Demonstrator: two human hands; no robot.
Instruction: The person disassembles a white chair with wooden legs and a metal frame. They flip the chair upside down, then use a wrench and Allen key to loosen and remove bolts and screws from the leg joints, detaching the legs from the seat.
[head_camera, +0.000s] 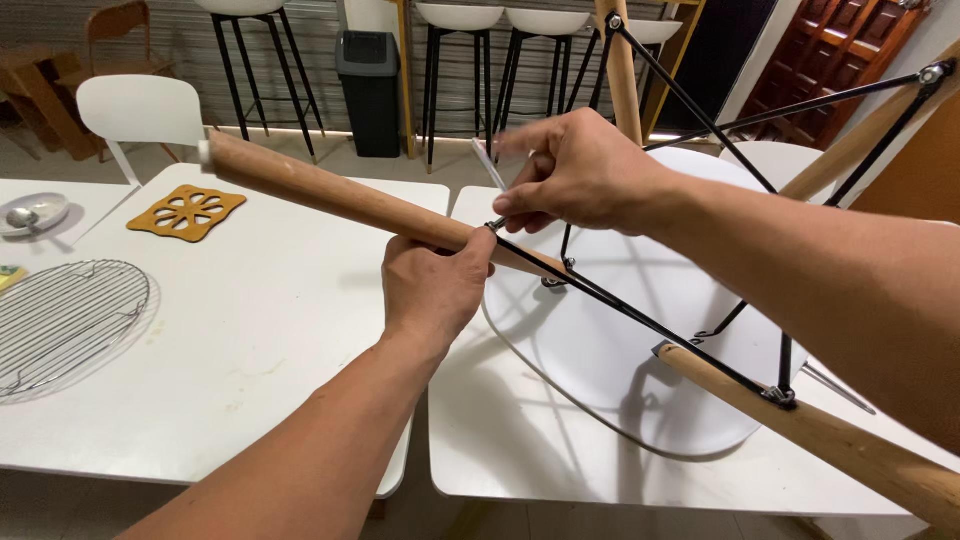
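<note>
Gripping wooden chair leg (330, 195), left hand (432, 285), right hand (578, 172) above

Upturned chair (600, 350) lies on your right table (500, 440), legs up; wire rack (60, 320) at left table's (260, 330) left edge; trivet (187, 212) near its back edge; stools (455, 60) behind tables.

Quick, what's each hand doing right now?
Left hand: closed around the wooden chair leg.
Right hand: closed on a small metal tool at the leg's joint.
</note>
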